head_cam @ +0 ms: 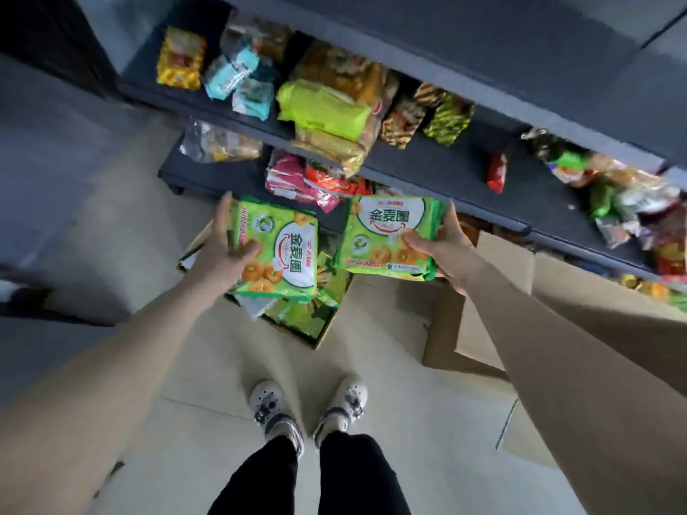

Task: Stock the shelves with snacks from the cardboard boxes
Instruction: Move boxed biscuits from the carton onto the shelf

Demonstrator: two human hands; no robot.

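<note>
Forearms: both stretch forward from the bottom corners toward the shelving, one packet per hand.
Left hand [219, 250]: grips the left packet [286, 254] at its left edge, thumb curled over the printed front, fingers behind. The packet is turned sideways and its body runs right of the grip.
Right hand [446, 250]: grips the right packet [390, 236] at its lower right corner, thumb pressed on the front, fingers behind the right edge. Print is upright and the body runs left of the grip.
Packet positions: both are held in the air above the open cardboard box [323, 336], near the lower shelf's [208, 176] front edge, with a narrow gap between them.
Box contents: more green packets, heaped.
Second cardboard box [502, 310]: right of the first, under the right forearm; contents not visible.
Middle shelf [446, 169]: bags crowd the left half and right end. Between them is a bare stretch of board with one small red packet [496, 172].
Lower shelf: pink and red bags [297, 180] sit at the front edge, just behind the held packets.
Floor [371, 366]: pale; white shoes [267, 407] stand behind the boxes.
</note>
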